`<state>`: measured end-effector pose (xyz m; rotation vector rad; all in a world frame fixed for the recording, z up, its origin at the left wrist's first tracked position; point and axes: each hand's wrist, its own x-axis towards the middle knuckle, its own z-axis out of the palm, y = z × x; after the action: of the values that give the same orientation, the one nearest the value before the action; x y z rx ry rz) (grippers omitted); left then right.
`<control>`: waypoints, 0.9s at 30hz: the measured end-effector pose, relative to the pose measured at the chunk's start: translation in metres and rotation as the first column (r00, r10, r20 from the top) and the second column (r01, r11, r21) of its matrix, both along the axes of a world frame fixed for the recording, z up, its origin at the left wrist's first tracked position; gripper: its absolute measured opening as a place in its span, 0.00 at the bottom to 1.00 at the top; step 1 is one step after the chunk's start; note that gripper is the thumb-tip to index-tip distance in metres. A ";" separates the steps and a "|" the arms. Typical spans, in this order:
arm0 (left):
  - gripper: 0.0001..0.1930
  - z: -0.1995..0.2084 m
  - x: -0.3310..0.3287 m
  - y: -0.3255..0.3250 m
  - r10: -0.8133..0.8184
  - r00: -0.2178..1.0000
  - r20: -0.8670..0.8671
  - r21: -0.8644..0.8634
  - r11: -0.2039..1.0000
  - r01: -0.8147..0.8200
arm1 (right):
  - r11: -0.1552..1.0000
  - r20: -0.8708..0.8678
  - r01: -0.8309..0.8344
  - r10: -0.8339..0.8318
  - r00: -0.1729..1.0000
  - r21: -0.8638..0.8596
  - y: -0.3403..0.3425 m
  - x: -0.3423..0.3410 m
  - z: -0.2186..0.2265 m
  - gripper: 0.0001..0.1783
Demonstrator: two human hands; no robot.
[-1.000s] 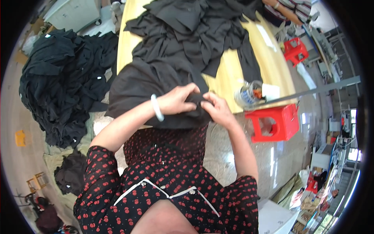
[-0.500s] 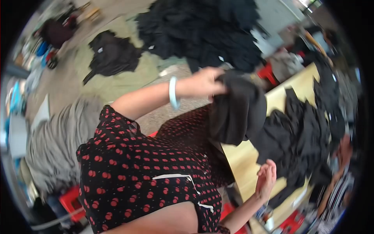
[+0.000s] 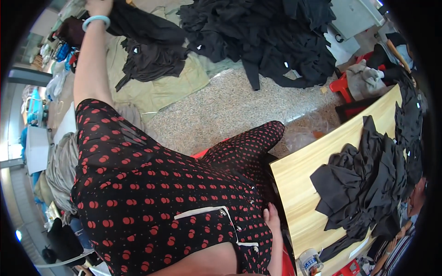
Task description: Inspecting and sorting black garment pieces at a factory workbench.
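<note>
My left hand (image 3: 99, 5) is stretched far out at the top left, a pale bangle (image 3: 95, 19) on its wrist, and grips a black garment (image 3: 142, 28). The garment hangs over a small heap of black garments (image 3: 152, 64) lying on an olive cloth (image 3: 170, 89) on the floor. My right hand (image 3: 271, 216) holds nothing and rests low beside my red-dotted black dress, at the near edge of the wooden table (image 3: 299, 184). A stack of black garments (image 3: 368, 184) lies on the table to the right.
A large pile of black garments (image 3: 262, 37) covers the floor at the top. A red stool (image 3: 343, 83) with grey cloth stands beyond the table. A grey fabric heap (image 3: 60, 165) lies at the left. A small tin (image 3: 311, 263) stands at the table's lower end.
My view swung left from the table to the floor. My left hand carried the black garment off the table and out over the floor heap. My right hand let go and dropped to the table edge.
</note>
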<state>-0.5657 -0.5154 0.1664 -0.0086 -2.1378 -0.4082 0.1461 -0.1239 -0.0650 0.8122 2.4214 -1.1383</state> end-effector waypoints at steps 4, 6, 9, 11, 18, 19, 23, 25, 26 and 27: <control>0.36 -0.116 0.020 0.042 -0.007 0.820 0.572 -0.111 0.990 0.085 | 0.942 -0.044 0.180 -0.175 0.984 0.282 0.006 0.026 -0.083 0.23; 0.31 -0.193 0.057 0.081 -0.255 0.613 0.748 0.049 0.942 0.332 | 0.875 0.010 0.353 -0.378 0.926 0.331 0.034 0.035 -0.106 0.22; 0.23 -0.265 0.121 0.140 -0.245 0.304 0.921 0.040 0.833 0.552 | 0.789 0.014 0.473 -0.519 0.855 0.393 0.064 0.054 -0.124 0.22; 0.20 -0.264 0.144 0.187 -0.136 0.229 0.964 -0.055 0.738 0.672 | 0.743 0.016 0.515 -0.576 0.818 0.426 0.074 0.060 -0.131 0.22; 0.14 -0.146 0.231 0.420 -0.756 -0.074 0.651 0.258 0.128 0.958 | 0.703 -0.023 0.628 -0.660 0.751 0.333 0.068 0.041 -0.145 0.21; 0.14 -0.137 0.251 0.461 -0.774 -0.183 0.606 0.262 -0.023 0.965 | 0.702 -0.026 0.639 -0.666 0.745 0.314 0.065 0.038 -0.146 0.21; 0.16 -0.120 0.344 0.621 -0.690 -0.328 0.646 0.206 -0.256 0.944 | 0.698 -0.025 0.673 -0.689 0.724 0.244 0.047 0.029 -0.148 0.21; 0.20 -0.121 0.392 0.689 -0.668 -0.386 0.637 0.309 -0.238 0.921 | 0.701 -0.023 0.686 -0.696 0.717 0.196 0.035 0.026 -0.153 0.21; 0.24 -0.122 0.414 0.718 -0.668 -0.400 0.627 0.373 -0.192 0.908 | 0.700 -0.021 0.693 -0.701 0.713 0.172 0.028 0.024 -0.155 0.21; 0.27 -0.123 0.434 0.743 -0.673 -0.406 0.618 0.434 -0.139 0.890 | 0.704 -0.017 0.695 -0.701 0.713 0.147 0.023 0.022 -0.157 0.21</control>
<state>-0.1312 0.2273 0.0436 -2.3756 -2.4262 -1.1477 0.1676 -0.1012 -0.2217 1.9028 2.2076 -1.1540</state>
